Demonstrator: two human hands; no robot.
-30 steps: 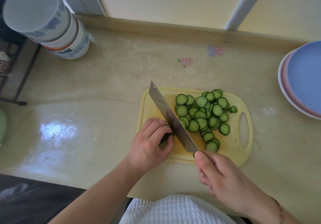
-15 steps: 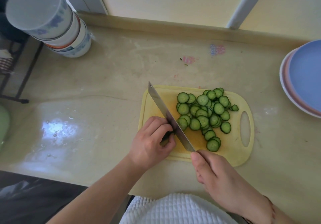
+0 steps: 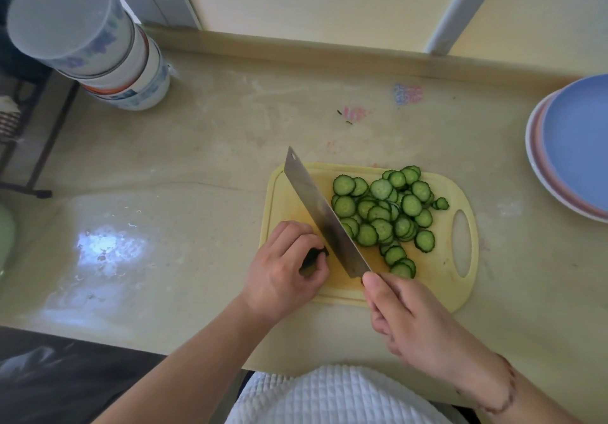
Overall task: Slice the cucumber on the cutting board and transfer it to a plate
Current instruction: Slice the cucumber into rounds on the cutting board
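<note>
L hand (image 3: 283,267) pinches cucumber stub (image 3: 317,252); R hand (image 3: 403,312) grips cleaver (image 3: 324,215).

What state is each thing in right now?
Cucumber stub: nearly used up, pinched by left hand.
Slices: piled on board, none plated.
Knife: held by right hand, blade against the stub.
Board: flat on counter.
Plates: stacked, top one bare.
Bowls: stacked upside down.
</note>
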